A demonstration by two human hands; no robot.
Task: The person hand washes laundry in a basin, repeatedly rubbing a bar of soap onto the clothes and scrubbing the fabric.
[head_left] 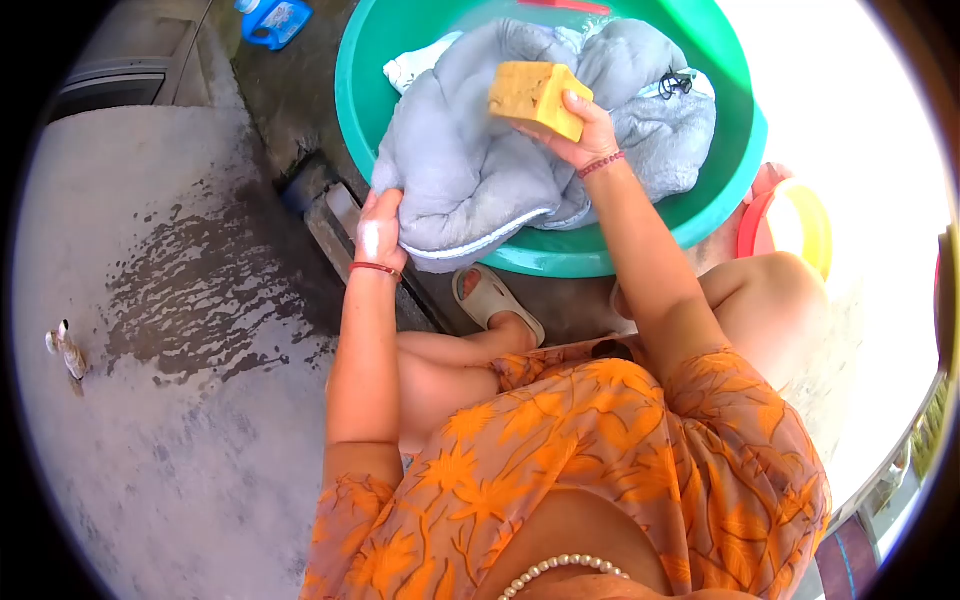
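Observation:
A thick grey padded textile (450, 150) with pale trim along its edge lies bunched in a large green tub (350, 100), partly hanging over the near rim. My left hand (380, 232), with a white foamy patch on its back, has its fingers closed on the textile's left edge, at the tub's near left side. Above the textile, my right hand (582, 135) grips a yellow block (540, 98) with a brownish, speckled face. Whether it is a sponge, soap or a brush, I cannot tell. A dark cord (676, 82) lies on the textile's right part.
A blue bottle (275, 22) stands beyond the tub on the left. At the tub's right is a red-and-yellow basin (790, 230). Wet streaks mark the concrete (200, 290) on the left. My sandalled foot (500, 305) is close to the tub.

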